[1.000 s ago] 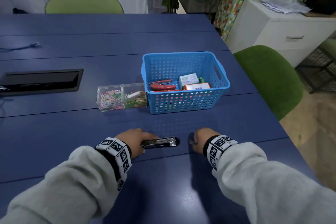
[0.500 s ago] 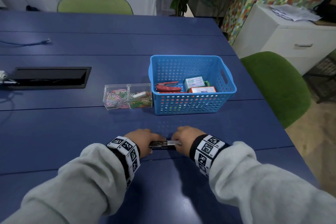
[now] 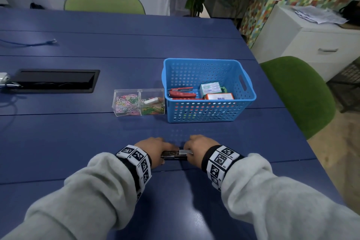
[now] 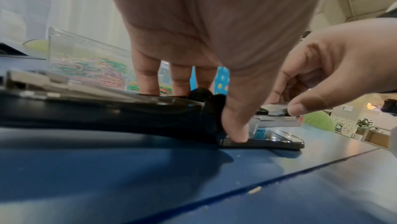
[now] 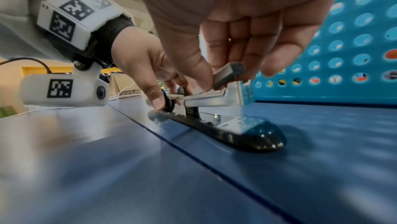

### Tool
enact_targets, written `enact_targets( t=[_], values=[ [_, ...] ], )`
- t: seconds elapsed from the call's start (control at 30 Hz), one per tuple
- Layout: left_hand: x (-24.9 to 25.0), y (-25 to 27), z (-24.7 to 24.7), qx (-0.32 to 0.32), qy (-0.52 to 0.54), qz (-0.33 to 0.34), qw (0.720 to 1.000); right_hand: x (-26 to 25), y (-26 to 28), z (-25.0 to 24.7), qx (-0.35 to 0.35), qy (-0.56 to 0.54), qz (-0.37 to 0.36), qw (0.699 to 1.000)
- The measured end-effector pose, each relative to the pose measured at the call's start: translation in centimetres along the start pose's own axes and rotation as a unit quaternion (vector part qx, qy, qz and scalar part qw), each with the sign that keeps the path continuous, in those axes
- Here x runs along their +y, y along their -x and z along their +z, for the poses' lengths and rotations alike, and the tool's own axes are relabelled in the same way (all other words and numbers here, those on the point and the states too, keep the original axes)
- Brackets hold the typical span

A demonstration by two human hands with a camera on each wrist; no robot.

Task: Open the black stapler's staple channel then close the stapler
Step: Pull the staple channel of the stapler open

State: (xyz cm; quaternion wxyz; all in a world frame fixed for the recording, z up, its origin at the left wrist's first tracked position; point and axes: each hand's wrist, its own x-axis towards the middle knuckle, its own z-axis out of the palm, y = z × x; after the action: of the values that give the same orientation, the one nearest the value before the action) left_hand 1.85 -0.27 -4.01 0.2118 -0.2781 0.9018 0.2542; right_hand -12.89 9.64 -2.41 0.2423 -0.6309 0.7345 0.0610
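Pinching the black stapler [image 3: 173,155] low in the centre of the head view, my left hand [image 3: 153,150] curls over its hinge end, thumb pressed on the base and the other fingers [image 4: 146,78] down behind the body. My right hand [image 3: 196,149] sits just to the right of it, thumb and fingers closed on the tip of a grey metal strip [image 5: 227,73] that tilts up above the silver staple channel [image 5: 210,99]. The stapler lies flat on the blue bench [image 3: 78,142], its black base [image 5: 247,134] pointing toward the right of the frame, and its top cover seems folded back to the left in the left wrist view. Further up, in the middle of the frame, stands a clear two-part box [image 3: 139,102] of coloured paper clips, touching or just beside a blue perforated basket [image 3: 206,113] holding a red tool and small boxes. A black recessed panel [image 3: 56,81] lies at the left, and green chairs stand at the upper left and right edge.
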Motion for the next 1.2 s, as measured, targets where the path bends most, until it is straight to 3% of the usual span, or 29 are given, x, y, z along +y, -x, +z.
enact_targets(
  t=[0.67,0.97,1.2],
  values=[
    [-0.3,-0.2,0.3,0.006,0.019,-0.025,0.999,-0.4,-0.6,0.1,-0.027,0.059,0.003,0.998],
    [-2.5,0.8,0.7,0.052,0.076,-0.049,0.995,0.9,-0.4,0.3,-0.037,-0.026,0.042,0.998],
    [-4.8,2.5,0.6,0.07,0.013,-0.122,0.99,2.4,0.2,0.7,-0.013,-0.093,0.083,0.992]
  ],
)
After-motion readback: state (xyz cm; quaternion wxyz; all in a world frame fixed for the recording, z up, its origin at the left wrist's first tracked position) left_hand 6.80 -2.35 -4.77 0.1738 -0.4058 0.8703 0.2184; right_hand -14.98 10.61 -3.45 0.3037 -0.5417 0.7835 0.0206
